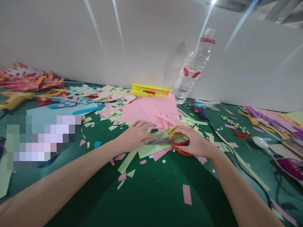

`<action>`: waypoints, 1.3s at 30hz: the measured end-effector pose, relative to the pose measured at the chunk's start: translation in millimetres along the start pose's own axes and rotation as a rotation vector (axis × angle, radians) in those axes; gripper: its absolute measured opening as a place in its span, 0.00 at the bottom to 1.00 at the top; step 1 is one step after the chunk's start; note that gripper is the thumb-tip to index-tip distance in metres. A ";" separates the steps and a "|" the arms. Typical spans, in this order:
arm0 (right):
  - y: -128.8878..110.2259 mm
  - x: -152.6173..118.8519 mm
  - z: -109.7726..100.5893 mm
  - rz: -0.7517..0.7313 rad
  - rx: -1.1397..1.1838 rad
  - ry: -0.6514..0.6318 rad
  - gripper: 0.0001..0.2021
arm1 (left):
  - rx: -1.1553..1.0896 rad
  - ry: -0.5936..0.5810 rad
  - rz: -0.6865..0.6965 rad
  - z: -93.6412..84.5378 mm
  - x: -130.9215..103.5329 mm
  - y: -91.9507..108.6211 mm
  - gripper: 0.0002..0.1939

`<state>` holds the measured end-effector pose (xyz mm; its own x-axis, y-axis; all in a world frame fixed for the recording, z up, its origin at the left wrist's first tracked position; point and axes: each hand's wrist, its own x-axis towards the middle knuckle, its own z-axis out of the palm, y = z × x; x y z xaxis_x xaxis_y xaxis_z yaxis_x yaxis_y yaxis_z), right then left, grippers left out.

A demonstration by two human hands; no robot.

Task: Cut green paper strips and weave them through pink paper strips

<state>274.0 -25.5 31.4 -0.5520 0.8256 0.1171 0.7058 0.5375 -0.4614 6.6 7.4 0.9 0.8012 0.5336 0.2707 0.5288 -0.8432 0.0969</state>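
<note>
Scissors [163, 141] with yellow and red handles are in my right hand [195, 142], its fingers through and around the loops. Their blades point left, low over the table, across pale green paper [153, 152]. My left hand [133, 137] is at the blade tips, its fingers bent over the edge of the pale green paper and holding it. The thumb of that hand is hidden. Just behind both hands lies a pink sheet [146, 108], with cut pink strips [165, 119] on its right part.
A tall plastic bottle [193, 67] stands against the white wall. Glue guns lie left [17, 98] and right [195, 108], the latter with a black cable [230, 148]. Woven paper pieces [111, 94] are heaped behind. A white spoon [260, 142] lies right. Scraps dot the green table [151, 195].
</note>
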 end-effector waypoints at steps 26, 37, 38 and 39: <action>4.0 -7.2 -8.3 -0.006 0.028 -0.006 0.15 | -0.045 -0.113 0.026 -2.9 -23.2 -2.1 0.22; 1.3 -6.8 -5.7 0.030 0.005 -0.050 0.16 | -0.027 -0.193 0.002 -4.7 -21.4 -2.3 0.25; 1.2 -7.3 -6.4 0.038 0.004 -0.057 0.16 | -0.026 -0.191 0.000 -4.6 -21.5 -2.2 0.25; 1.1 -7.7 -7.2 0.046 0.002 -0.061 0.16 | -0.027 -0.189 -0.003 -4.4 -21.8 -2.3 0.25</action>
<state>282.2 -30.1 36.3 -0.5454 0.8371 0.0421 0.7301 0.4992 -0.4667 -13.2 -2.6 -1.0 0.8393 0.5369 0.0859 0.5257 -0.8416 0.1243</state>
